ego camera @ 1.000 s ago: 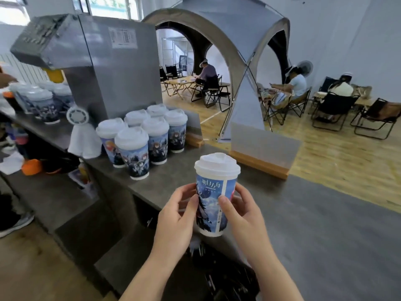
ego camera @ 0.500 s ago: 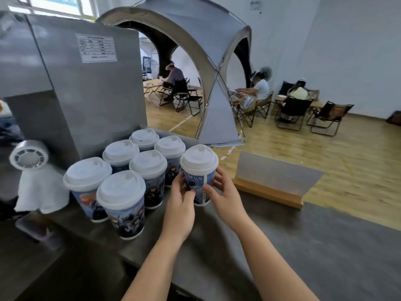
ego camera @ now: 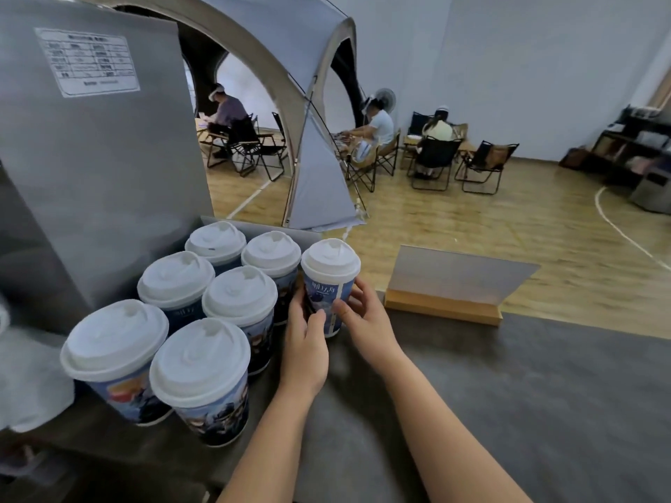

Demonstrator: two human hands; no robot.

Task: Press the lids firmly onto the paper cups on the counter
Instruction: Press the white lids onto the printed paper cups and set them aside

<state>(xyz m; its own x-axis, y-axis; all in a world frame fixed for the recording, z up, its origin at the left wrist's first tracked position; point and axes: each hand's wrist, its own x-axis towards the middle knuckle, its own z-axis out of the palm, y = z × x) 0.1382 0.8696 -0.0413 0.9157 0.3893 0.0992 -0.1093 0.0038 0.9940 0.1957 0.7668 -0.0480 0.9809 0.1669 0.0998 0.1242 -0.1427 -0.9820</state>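
A blue printed paper cup (ego camera: 328, 292) with a white domed lid (ego camera: 330, 261) stands on the dark grey counter (ego camera: 508, 393), at the right end of a cluster of several lidded cups (ego camera: 239, 303). My left hand (ego camera: 305, 343) wraps its left side, thumb on the front. My right hand (ego camera: 366, 321) holds its right side, thumb and fingers on the cup wall. Both hands grip below the lid. The cup's base is hidden behind my hands.
A large grey metal machine (ego camera: 98, 157) rises behind the cups. A wooden-based sign holder (ego camera: 446, 285) sits right of the held cup. A white cloth (ego camera: 25, 375) lies at the left edge. Beyond the counter are a grey tent and seated people on folding chairs.
The cup was held up in front of me a second ago; both hands carried it forward and left to the cluster, where it now stands beside the back row.
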